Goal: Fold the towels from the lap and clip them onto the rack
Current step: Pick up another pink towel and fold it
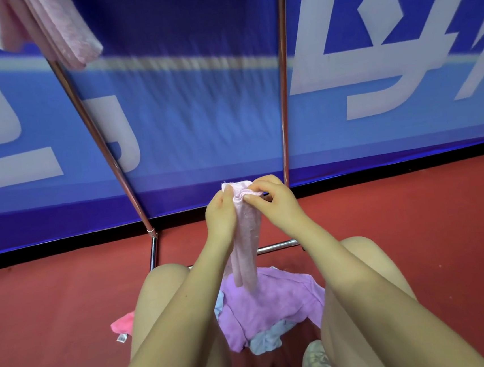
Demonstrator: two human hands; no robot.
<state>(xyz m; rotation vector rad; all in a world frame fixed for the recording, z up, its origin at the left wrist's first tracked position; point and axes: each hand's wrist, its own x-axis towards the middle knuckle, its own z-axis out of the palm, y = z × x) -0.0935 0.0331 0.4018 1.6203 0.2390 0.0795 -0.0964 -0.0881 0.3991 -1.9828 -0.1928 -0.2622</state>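
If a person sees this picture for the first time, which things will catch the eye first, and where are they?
At the centre, the left hand and the right hand pinch the top edge of a folded pale pink towel that hangs down over the lap. Below it, a purple towel lies crumpled between the knees. At upper left, another pink towel already hangs by the chrome rack, before a large blue banner.

Left hand (220, 212) and right hand (278, 200) raised together (fingers pinching).
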